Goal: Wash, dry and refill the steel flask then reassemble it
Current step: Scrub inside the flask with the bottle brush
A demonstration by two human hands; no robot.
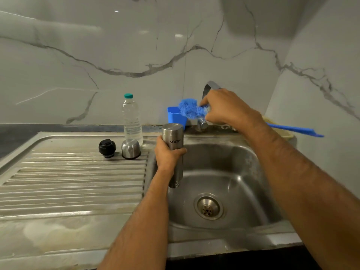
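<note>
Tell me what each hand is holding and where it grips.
The left hand grips the inverted steel flask around its middle. The right hand holds the blue bottle brush on its handle just behind the bristles.

Dim, even indoor light from above; soft glare patches on the wall (144, 32) and sheen on the sink (243, 158) basin. Brush (190, 109) bristles motion-blurred. Wide-angle bending at edges; corners darker, shadows soft.
</note>
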